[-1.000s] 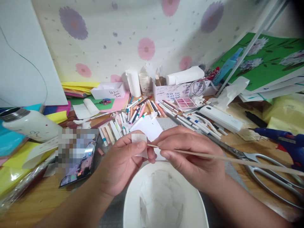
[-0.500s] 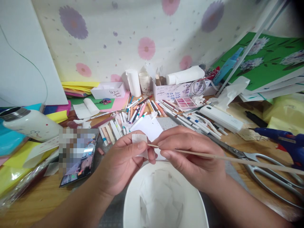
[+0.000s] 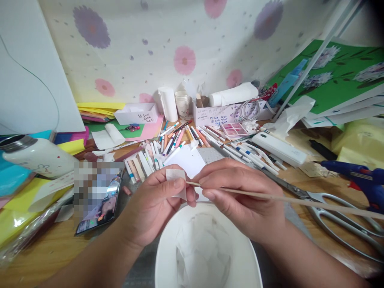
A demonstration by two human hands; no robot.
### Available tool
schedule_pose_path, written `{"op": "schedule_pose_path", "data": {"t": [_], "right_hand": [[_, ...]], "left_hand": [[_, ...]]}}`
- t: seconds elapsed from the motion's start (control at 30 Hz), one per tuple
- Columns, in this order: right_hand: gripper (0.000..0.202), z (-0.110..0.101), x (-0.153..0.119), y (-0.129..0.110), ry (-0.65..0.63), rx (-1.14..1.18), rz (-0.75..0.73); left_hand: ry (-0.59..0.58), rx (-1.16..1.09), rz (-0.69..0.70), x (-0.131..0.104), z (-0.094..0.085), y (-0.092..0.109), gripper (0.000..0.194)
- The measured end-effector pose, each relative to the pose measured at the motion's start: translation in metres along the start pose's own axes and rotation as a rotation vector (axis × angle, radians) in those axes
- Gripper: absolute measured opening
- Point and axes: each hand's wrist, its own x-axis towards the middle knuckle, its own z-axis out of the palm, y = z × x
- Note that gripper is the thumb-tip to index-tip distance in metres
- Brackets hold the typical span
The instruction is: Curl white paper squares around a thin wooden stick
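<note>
From the head camera, a thin stick (image 3: 300,201) lies between the hands, over the back rim of a white tub (image 3: 163,248). The stick is long and runs left to right, going down a little to the right. Its thin end points left; its other end goes past the edge of the view. The left hand (image 3: 157,208) is partly curled and pinches a small bit of paper (image 3: 175,174) with its thumb. The stick's end meets the paper by that thumb, but I can't tell if it goes under. The right hand (image 3: 246,196) is bent and grips the stick with thumb and fingers. On the right, the stick crosses over the scissors (image 3: 304,195), near a blue glue gun (image 3: 361,176). Behind the hands are a white sheet (image 3: 189,160) and lots of pens (image 3: 150,156). A phone (image 3: 102,208) is on the left.
</note>
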Motion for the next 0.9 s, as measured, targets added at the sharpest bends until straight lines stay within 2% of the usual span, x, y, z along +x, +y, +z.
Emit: {"op": "schedule_pose_path", "data": {"t": [0.37,0.9], "right_hand": [[0.018,-0.0002,-0.0004,-0.002,-0.008,-0.026,0.024],[0.017,-0.001,-0.0005,-0.0019,-0.026,-0.022,0.016]], "left_hand": [[-0.026,-0.023,-0.003,-0.0022,-0.0023,-0.0009,0.019],[0.038,-0.009,-0.004,-0.0018,0.0007,-0.0007,0.023]]}}
